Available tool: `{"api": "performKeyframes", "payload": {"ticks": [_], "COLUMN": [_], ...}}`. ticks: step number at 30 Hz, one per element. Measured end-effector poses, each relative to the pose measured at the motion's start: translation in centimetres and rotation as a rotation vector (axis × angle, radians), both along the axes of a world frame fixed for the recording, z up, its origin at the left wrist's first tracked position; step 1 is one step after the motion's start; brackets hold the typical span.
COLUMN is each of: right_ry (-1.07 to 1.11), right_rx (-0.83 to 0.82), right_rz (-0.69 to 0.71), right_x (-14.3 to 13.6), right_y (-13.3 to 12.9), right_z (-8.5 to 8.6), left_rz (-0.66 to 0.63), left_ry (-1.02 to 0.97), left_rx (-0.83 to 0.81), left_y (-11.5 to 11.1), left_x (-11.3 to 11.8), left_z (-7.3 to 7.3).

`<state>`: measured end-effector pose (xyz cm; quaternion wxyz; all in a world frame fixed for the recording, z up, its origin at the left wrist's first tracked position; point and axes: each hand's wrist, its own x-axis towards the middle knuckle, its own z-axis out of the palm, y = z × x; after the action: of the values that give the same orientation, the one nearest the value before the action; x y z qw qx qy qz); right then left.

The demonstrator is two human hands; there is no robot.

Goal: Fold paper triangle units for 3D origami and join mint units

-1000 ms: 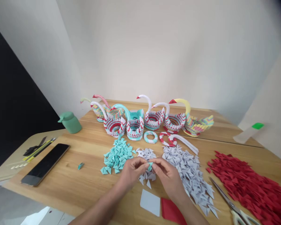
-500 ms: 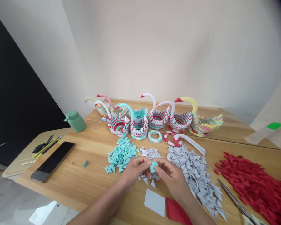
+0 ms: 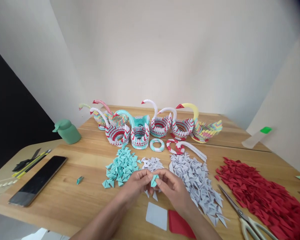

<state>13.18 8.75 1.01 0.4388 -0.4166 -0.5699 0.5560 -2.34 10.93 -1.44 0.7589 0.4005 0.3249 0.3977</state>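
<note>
Between my two hands a small turquoise folded paper piece (image 3: 154, 180) is pinched, above the table's near middle. My left hand (image 3: 139, 181) grips its left side with thumb and fingertips; my right hand (image 3: 171, 186) has thumb and index finger on its right side. Just left of the hands spreads a heap of turquoise folded triangles (image 3: 123, 165). A small heap of pale triangles (image 3: 152, 162) lies behind them, partly hidden by the fingers. To the right is a larger pale grey heap (image 3: 196, 176). Below the hands lie a white paper sheet (image 3: 156, 216) and a red paper sheet (image 3: 178, 225).
Several folded-paper swans (image 3: 140, 136) line the back, with a turquoise-white ring (image 3: 157, 145), a red-white ring (image 3: 174, 146) and a white curved neck (image 3: 193, 150) before them. At right are red triangles (image 3: 262, 196) and scissors (image 3: 242, 213). At left are a phone (image 3: 38, 180) and green bottle (image 3: 68, 131).
The camera view has shifted, so the scene sits further left. The turquoise piece has turned between my fingers and now shows a slanted fold. Both hands keep their pinch.
</note>
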Motion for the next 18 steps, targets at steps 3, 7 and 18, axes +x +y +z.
{"api": "performKeyframes", "payload": {"ticks": [3,7,18], "right_ry": [0.007,-0.004,-0.09], "right_rx": [0.003,0.028,0.132], "right_rz": [0.017,0.039,-0.02], "right_x": [0.14,0.25,0.38], "right_y": [0.04,-0.06,0.17], "right_z": [-0.02,-0.04,-0.93], "left_rz": [-0.007,-0.005,-0.06], "left_ry": [-0.012,0.004,-0.043], "left_rx": [0.014,0.005,-0.07], "left_y": [-0.03,-0.2,-0.24], "left_x": [0.09,0.0,-0.21], "left_z": [0.01,0.35,0.38]}}
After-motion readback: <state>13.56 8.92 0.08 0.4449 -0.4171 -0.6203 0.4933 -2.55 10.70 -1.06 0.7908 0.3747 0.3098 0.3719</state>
